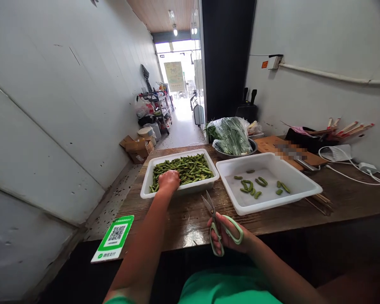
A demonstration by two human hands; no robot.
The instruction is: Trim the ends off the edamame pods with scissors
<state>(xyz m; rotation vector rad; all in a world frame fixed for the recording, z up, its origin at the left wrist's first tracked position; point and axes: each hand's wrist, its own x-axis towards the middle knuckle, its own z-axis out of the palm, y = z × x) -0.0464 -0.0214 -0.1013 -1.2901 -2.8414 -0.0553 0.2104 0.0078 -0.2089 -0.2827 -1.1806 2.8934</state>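
Note:
My left hand (169, 180) reaches into a white tray (143, 192) heaped with green edamame pods (194, 166). Its fingers curl down among the pods, and their tips are hidden. My right hand (229, 236) holds scissors (213, 213) with pale green handles, in front of the trays. The blades point up and stand apart, with nothing between them. On the right, a second white tray (240, 209) has several loose pods (247, 185) scattered over its bottom.
Behind the trays, a metal bowl (255, 148) holds bagged leafy greens (232, 133). A cutting board (266, 144) and white cables (345, 171) lie at the right, near bundled skewers or chopsticks (351, 130). A green QR-code sign (115, 236) rests at the table's left front corner.

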